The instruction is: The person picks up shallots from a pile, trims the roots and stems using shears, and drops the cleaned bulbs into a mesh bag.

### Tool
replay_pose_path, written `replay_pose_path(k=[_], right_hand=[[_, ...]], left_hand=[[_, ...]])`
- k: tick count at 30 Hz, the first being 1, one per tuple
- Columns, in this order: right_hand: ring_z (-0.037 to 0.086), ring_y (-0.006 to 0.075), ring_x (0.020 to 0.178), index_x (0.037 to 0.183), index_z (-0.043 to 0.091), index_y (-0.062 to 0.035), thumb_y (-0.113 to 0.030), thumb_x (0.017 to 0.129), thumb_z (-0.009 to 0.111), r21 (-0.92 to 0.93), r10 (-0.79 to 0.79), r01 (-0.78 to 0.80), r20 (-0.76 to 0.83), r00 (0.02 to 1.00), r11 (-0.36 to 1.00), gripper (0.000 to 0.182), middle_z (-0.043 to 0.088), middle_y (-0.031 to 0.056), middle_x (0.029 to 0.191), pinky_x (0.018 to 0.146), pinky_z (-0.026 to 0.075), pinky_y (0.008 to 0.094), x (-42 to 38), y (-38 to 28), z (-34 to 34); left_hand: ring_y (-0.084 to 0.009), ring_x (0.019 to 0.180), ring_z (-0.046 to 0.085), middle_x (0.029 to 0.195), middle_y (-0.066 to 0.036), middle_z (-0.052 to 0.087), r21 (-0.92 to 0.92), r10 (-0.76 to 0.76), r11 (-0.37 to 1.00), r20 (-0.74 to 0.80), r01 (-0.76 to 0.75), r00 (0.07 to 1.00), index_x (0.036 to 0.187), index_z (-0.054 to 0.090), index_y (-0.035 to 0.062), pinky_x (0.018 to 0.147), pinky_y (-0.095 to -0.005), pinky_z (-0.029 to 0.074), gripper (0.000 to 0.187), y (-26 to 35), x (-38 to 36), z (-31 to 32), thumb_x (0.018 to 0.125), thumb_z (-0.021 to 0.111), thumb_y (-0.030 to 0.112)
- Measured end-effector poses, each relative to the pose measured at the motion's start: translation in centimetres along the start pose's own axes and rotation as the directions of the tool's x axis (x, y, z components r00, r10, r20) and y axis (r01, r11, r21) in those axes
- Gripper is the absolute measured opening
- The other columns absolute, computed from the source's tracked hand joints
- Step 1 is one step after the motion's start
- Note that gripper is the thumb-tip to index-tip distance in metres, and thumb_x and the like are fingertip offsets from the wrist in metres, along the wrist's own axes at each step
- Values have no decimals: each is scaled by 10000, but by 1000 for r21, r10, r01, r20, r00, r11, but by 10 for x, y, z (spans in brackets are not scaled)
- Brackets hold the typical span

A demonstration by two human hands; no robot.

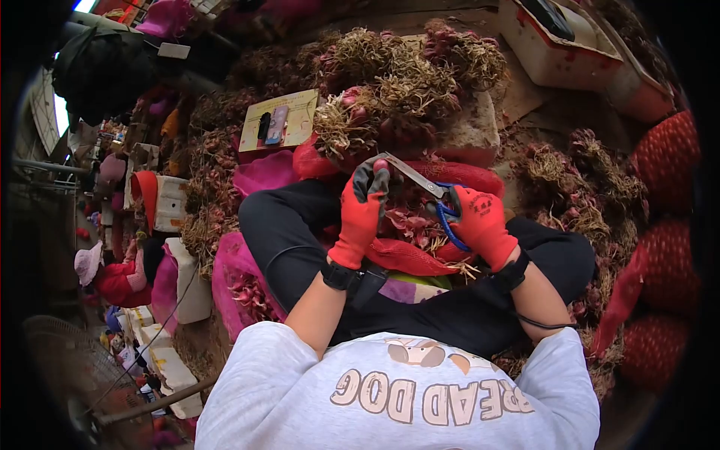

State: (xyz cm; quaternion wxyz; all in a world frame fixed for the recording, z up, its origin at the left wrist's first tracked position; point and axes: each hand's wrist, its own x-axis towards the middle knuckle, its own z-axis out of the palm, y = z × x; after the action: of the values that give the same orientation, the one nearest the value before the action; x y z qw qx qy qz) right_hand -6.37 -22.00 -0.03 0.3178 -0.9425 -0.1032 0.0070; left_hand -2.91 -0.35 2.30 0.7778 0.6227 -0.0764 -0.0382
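Left hand (358, 217): we pinch a reddish bulb (381, 163), centre frame.
Right hand (481, 221): we grasp scissors (420, 178).
Risk: blades beside our fingertips; a slip could nick them.

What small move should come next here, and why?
Probably open the scissors slightly with the right hand: the blades look nearly closed, their tips beside what seems a small pink bulb at the left hand's fingertips.
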Motion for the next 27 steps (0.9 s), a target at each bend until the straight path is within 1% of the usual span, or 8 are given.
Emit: replay_pose_path(k=[2,6,8,10,11,14,21,27], right_hand=[[633,320,764,991,584,-77,-371,764,679,26,4,-5,53,999,1000,384,644,133,802,666,486,424,0,9,4],[600,293,622,1012,596,-64,-321,819,663,409,48,-100,135,990,907,328,629,110,725,597,470,364,3,5,2],[563,288,564,1025,599,-52,-292,850,648,699,77,-261,284,956,666,301,607,98,694,575,457,341,4,2,2],[519,289,515,1035,599,-37,-263,873,637,835,24,-496,505,863,238,280,575,83,652,559,443,325,2,5,9],[535,308,573,1031,596,-45,-241,881,624,804,60,-476,489,870,356,248,539,77,655,584,451,349,2,4,11],[568,319,683,1029,603,-66,-224,886,612,556,-187,155,1,982,817,213,566,91,727,625,457,372,-4,-13,3],[614,351,806,942,609,-69,-422,813,660,399,81,-150,185,979,904,379,636,165,854,681,471,419,-5,-19,6],[638,339,716,865,630,-42,-414,816,670,443,88,-156,169,982,883,377,652,160,767,627,483,395,-5,-29,-7]], left_hand=[[-136,1081,555,1155,-60,579,-21,-137,990,4,137,991,1221,513,-26,864,-284,494,325,3,0,-1,910,571,48],[-221,1062,585,1176,-98,575,487,338,807,84,-334,938,1147,556,15,859,-320,503,386,5,1,-2,784,688,12],[-271,1054,593,1183,-122,571,692,519,453,308,-562,798,1111,573,37,855,-338,504,431,22,4,1,713,737,2],[-310,1051,586,1196,-149,556,701,513,459,292,-545,807,1082,587,57,864,-354,497,455,24,1,4,662,748,-15],[-308,1050,585,1193,-145,557,713,510,449,290,-538,810,1084,585,57,867,-356,494,458,21,0,3,661,747,-13],[-309,1043,585,1185,-143,559,761,529,380,288,-526,798,1086,580,53,870,-363,490,472,16,1,2,649,747,-9],[-307,1040,585,1154,-149,567,761,516,441,218,-476,828,1072,579,35,869,-364,488,464,16,-3,7,644,753,1],[-292,1028,594,1163,-149,567,778,559,386,230,-495,797,1080,572,38,875,-352,488,438,9,-5,6,688,765,15]])
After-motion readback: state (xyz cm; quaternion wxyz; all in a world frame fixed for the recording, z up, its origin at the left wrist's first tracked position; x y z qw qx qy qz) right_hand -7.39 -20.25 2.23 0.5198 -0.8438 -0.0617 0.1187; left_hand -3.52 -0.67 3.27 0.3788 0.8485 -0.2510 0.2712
